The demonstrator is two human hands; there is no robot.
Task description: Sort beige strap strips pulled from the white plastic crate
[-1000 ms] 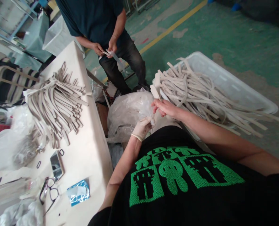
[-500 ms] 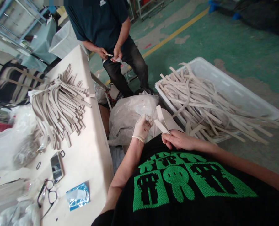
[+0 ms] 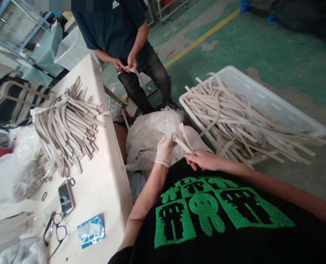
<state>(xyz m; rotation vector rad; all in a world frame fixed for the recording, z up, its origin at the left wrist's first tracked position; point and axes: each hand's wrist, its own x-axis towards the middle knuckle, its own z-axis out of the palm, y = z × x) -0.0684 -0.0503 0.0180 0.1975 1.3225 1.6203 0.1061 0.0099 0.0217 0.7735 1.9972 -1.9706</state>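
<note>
A smartphone (image 3: 65,198) lies on the white table (image 3: 105,183), with eyeglasses (image 3: 61,233) and a blue packet (image 3: 91,231) near it. A white crate (image 3: 72,47) stands beyond the table's far end. A yellow line (image 3: 198,46) on the green floor (image 3: 262,47) passes behind a co-worker (image 3: 116,33) in a dark shirt.

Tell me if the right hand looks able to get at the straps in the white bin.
Probably yes: the white bin stands open beside the right hand, its straps uncovered, though that hand already holds a strap.
</note>
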